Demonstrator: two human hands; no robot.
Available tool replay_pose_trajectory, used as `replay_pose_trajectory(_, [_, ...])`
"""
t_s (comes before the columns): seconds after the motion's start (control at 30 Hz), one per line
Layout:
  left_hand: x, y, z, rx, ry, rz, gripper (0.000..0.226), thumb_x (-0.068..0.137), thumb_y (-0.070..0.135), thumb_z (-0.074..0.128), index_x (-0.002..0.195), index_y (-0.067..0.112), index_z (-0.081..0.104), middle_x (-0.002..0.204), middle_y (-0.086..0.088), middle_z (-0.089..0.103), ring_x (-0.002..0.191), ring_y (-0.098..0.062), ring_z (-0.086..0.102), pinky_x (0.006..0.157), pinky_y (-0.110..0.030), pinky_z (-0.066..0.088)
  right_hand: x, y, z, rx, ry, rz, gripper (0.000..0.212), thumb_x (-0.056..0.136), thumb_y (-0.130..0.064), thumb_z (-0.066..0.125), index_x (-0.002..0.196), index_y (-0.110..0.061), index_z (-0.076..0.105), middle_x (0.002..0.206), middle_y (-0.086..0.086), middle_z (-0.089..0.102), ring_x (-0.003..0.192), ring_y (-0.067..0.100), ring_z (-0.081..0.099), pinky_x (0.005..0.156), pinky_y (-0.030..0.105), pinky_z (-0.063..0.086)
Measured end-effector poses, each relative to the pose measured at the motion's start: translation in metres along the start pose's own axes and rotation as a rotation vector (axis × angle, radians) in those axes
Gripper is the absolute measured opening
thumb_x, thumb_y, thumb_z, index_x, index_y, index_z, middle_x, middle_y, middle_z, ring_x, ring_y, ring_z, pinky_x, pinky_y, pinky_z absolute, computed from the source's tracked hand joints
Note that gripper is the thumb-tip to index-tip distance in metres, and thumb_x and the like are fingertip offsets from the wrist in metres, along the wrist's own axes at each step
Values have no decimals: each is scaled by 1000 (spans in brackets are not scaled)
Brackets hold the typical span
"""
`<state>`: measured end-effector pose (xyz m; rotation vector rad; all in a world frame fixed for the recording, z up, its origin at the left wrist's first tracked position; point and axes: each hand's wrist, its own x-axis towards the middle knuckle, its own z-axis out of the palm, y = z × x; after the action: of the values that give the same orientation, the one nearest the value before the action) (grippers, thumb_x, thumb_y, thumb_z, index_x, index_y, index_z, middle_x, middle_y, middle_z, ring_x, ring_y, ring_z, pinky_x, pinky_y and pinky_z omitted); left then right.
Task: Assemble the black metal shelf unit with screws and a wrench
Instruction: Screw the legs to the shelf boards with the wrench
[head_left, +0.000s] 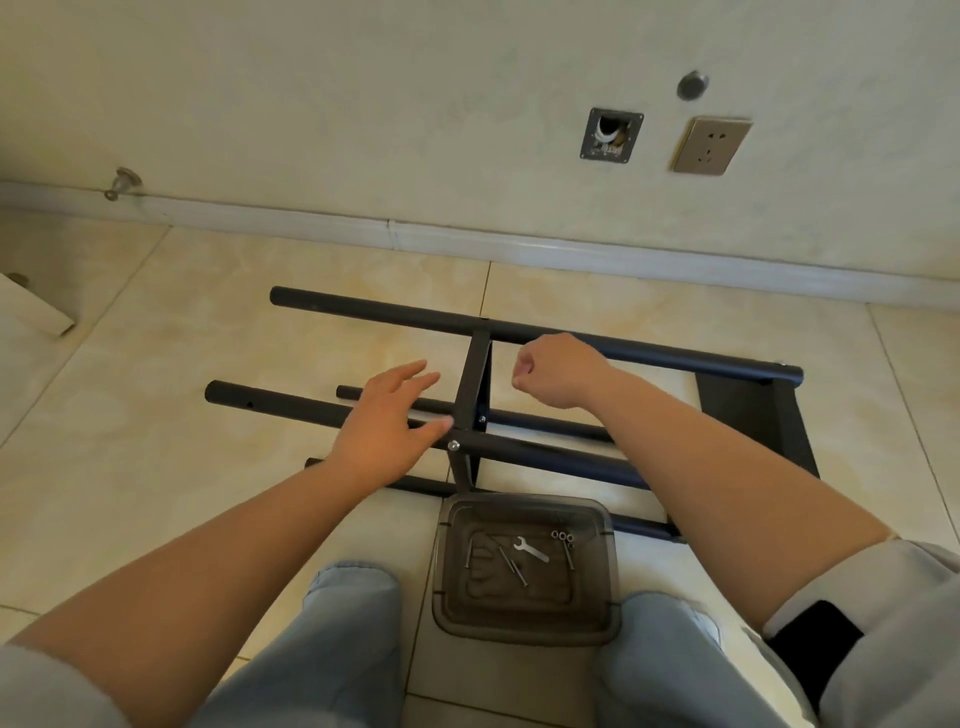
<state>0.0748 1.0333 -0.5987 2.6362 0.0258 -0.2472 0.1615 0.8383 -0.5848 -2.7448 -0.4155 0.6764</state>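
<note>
The black metal shelf unit (519, 328) lies on its side on the tiled floor, its round posts running left to right and a shelf panel (471, 384) standing between them. A silver screw head (453, 445) shows where the panel meets the near post. My left hand (387, 423) hovers with straight fingers over the near post, just left of the panel. Right of the panel, near the far post, my right hand (558, 370) is curled into a fist; nothing shows in it. A small silver wrench (531, 549) lies in the tray.
A smoky plastic tray (524, 621) sits on the floor between my knees, holding several long screws (511, 564) and nuts (562, 537). The wall with a socket (710, 144) and baseboard runs behind the shelf. A white furniture corner (31, 309) stands at far left.
</note>
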Motion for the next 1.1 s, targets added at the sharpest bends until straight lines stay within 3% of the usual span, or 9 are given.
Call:
replay_pose_trajectory(0.07, [-10, 8, -5, -236, 153, -189, 31, 93, 30, 56, 123, 21, 57, 127, 2, 54, 109, -9, 50, 94, -27, 39, -4, 1, -5, -102, 74, 14, 24, 95, -24, 44, 104, -17, 66, 104, 2, 65, 92, 22, 59, 81, 37, 52])
replay_pose_trajectory(0.17, [-23, 17, -4, -573, 85, -543, 21, 95, 29, 52, 97, 12, 64, 90, -2, 63, 76, -10, 54, 78, -31, 48, -4, 5, -9, -198, 192, 25, 25, 95, -19, 46, 118, -19, 56, 116, 4, 54, 104, 24, 52, 82, 35, 47])
replay_pose_trajectory(0.23, [-29, 21, 0, -808, -70, -765, 30, 96, 37, 49, 91, 11, 62, 86, -5, 64, 70, -12, 56, 64, -27, 48, 0, 9, -9, -245, 248, 42, 34, 93, -15, 48, 127, -19, 48, 123, 5, 46, 111, 25, 45, 85, 35, 43])
replay_pose_trajectory(0.3, [-29, 23, 5, -1028, -166, -892, 37, 96, 42, 48, 102, 7, 57, 95, -8, 66, 77, -15, 63, 59, -24, 48, 4, 14, -6, -295, 252, 65, 45, 91, -12, 49, 135, -19, 40, 129, 6, 43, 116, 26, 42, 87, 36, 42])
replay_pose_trajectory(0.43, [-18, 29, 13, -1311, -62, -935, 32, 97, 31, 49, 115, 5, 51, 103, -16, 65, 94, -28, 64, 76, -35, 53, 15, 22, 1, -305, 157, 90, 54, 91, -12, 47, 141, -20, 30, 131, 6, 45, 115, 27, 44, 88, 37, 40])
replay_pose_trajectory(0.6, [-2, 39, 16, -1516, -9, -1028, 21, 96, 20, 52, 110, 5, 48, 115, -23, 59, 104, -39, 60, 92, -46, 51, 34, 28, 4, -234, 173, 161, 35, 98, -29, 43, 132, -19, 40, 122, 5, 52, 107, 27, 50, 84, 37, 38])
replay_pose_trajectory(0.83, [19, 50, 13, -1544, 37, -1085, 43, 92, 6, 56, 132, 0, 42, 129, -22, 49, 119, -43, 48, 94, -52, 48, 45, 34, -6, -90, 127, 196, 29, 100, -38, 39, 123, -22, 47, 102, 3, 59, 92, 24, 52, 77, 33, 34])
replay_pose_trajectory(1.0, [31, 49, 6, -1519, 81, -1052, 45, 91, 6, 58, 132, -2, 42, 131, -21, 47, 120, -41, 48, 93, -52, 49, 44, 28, -26, -18, 182, 177, 26, 99, -37, 42, 118, -22, 50, 95, 1, 58, 87, 22, 52, 77, 33, 36])
replay_pose_trajectory(1.1, [37, 52, -6, -1515, 112, -976, 41, 91, 5, 58, 128, -4, 45, 120, -20, 52, 113, -36, 53, 93, -49, 50, 40, 22, -43, 42, 235, 172, 25, 98, -37, 44, 116, -21, 51, 96, 1, 58, 90, 23, 54, 82, 35, 40])
